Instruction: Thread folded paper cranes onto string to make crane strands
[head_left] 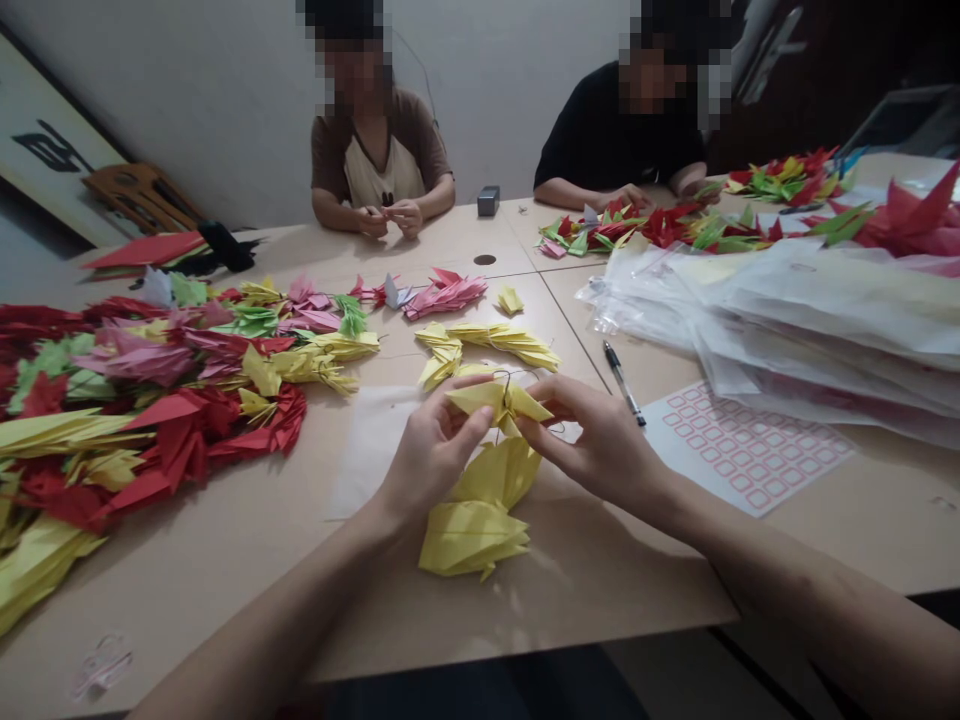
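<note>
Between my two hands is a yellow folded paper crane (504, 402), raised over the table with a dark thin string at its middle. My left hand (442, 435) pinches its left wing between thumb and fingers. On the other side, my right hand (589, 430) grips the right wing with its fingertips. Below them hangs or lies a bunch of yellow paper cranes (476, 535); I cannot tell whether it is joined to the held one. Just beyond my hands a curved string of yellow cranes (510, 342) lies on the table, with a single yellow crane (510, 300) behind it.
Heaped paper cranes (165, 400) in several colours cover the left side. At right are clear plastic bags (825, 330), a pen (624, 382) and a sticker sheet (750, 450). Two people sit across the table, one with hands (392, 218) together, the other beside more cranes (660, 228).
</note>
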